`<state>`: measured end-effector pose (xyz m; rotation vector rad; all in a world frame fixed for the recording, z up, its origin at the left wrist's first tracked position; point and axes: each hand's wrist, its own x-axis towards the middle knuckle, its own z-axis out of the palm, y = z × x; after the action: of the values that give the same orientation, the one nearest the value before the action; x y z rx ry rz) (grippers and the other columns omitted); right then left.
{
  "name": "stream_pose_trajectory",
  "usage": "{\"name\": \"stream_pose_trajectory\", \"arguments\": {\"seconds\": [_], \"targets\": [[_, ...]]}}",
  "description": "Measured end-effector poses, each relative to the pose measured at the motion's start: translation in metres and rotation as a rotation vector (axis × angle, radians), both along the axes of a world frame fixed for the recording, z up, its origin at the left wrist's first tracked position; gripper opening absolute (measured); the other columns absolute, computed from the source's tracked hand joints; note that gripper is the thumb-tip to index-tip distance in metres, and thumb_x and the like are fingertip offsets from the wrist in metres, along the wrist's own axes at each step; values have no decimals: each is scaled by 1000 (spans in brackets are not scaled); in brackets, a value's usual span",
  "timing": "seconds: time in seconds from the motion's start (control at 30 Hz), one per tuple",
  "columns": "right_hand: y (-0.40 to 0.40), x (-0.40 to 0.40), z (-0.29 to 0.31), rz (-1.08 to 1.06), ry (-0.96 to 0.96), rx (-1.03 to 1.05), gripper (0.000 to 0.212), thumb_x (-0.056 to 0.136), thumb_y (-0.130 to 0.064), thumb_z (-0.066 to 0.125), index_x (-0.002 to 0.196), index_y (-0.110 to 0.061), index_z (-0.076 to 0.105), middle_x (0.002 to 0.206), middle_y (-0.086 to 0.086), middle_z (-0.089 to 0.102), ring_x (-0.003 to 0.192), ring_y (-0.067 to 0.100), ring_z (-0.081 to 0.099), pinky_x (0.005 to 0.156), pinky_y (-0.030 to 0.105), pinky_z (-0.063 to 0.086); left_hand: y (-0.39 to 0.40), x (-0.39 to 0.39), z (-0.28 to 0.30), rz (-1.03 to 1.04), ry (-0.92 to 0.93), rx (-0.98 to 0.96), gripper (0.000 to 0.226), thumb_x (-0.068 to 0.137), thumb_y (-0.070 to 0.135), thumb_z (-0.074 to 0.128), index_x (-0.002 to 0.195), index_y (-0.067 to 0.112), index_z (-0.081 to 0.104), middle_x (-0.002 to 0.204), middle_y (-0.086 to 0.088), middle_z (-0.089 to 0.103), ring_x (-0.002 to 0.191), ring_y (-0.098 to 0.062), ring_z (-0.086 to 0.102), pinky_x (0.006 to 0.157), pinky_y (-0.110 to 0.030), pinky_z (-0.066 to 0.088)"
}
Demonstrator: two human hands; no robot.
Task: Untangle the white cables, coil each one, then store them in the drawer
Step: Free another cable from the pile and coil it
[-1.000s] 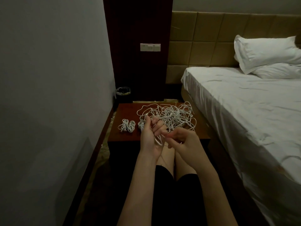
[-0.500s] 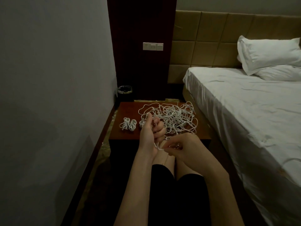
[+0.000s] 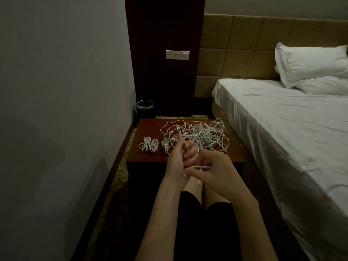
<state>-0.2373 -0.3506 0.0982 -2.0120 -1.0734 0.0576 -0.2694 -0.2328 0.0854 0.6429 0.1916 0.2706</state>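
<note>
A tangle of white cables (image 3: 199,134) lies on the reddish-brown bedside table (image 3: 150,127). Two coiled cable bundles sit to its left: one (image 3: 148,145) stands apart, the other (image 3: 165,146) is just beside my left hand. My left hand (image 3: 178,159) is held upright in front of the table's near edge with a white cable wound round its fingers. My right hand (image 3: 211,168) pinches a stretch of that same cable (image 3: 199,167) close against the left hand. The cable's far part runs up into the tangle. No drawer is visible.
A grey wall runs along the left. A bed (image 3: 291,129) with white sheets and pillows (image 3: 310,66) fills the right side, close to the table. A small black bin (image 3: 145,109) stands behind the table under a wall switch plate (image 3: 177,54). My legs lie below the hands.
My right hand has moved up and left, drawing the cable against my left hand. The left hand stays upright with the cable round its fingers. The view has shifted slightly.
</note>
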Motion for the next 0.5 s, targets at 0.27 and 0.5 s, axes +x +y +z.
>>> {"name": "stream_pose_trajectory", "arguments": {"seconds": [0.27, 0.5], "targets": [[-15, -2, 20, 219, 161, 68, 7, 86, -20, 67, 89, -21, 74, 82, -15, 72, 80, -2, 66, 72, 15, 49, 0, -3, 7, -1, 46, 72, 51, 103, 42, 33, 60, 17, 42, 46, 7, 29, 36, -5, 24, 40, -18, 21], [-1, 3, -3, 30, 108, 50, 6, 79, -18, 76, 82, -19, 71, 74, -6, 69, 66, 6, 65, 63, 24, 53, -7, -4, -1, -141, 168, 152, 54, 101, 41, 41, 55, 15, 52, 51, 4, 46, 48, -9, 46, 49, -19, 41]]}}
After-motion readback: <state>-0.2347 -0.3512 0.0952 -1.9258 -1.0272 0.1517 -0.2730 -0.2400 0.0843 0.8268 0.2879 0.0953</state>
